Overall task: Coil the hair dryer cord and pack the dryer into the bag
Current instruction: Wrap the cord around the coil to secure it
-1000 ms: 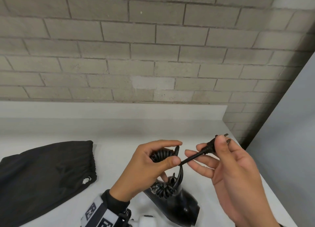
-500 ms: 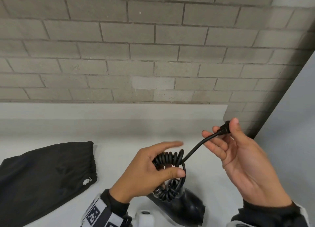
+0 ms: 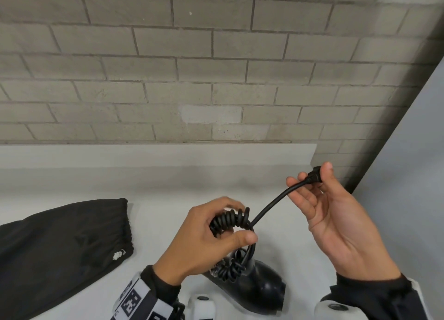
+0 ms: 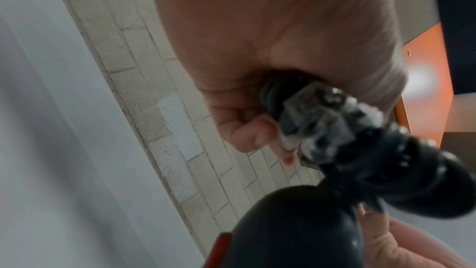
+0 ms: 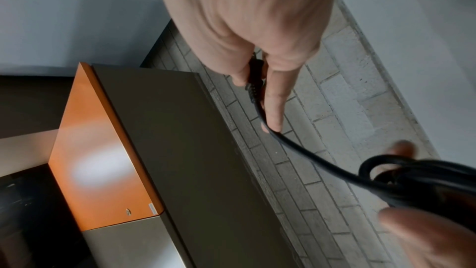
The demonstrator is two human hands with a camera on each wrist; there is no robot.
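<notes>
A black hair dryer (image 3: 257,288) lies on the white counter near the bottom of the head view, its body also filling the lower part of the left wrist view (image 4: 296,231). My left hand (image 3: 204,243) grips the bunched spiral cord (image 3: 228,220) above the dryer, thumb pressed over a loop. A straight stretch of cord runs up and right to the plug (image 3: 315,177), which my right hand (image 3: 331,214) pinches between thumb and fingers. The right wrist view shows the plug (image 5: 255,76) between the fingers. A black drawstring bag (image 3: 60,252) lies flat at the left.
A grey brick wall (image 3: 216,67) rises behind the white counter (image 3: 156,199). A pale panel (image 3: 413,175) borders the counter on the right. An orange and brown cabinet (image 5: 103,150) appears in the right wrist view.
My right hand has moved up and to the right with the plug, drawing the straight end of the cord out. The left hand keeps hold of the coil above the dryer.
</notes>
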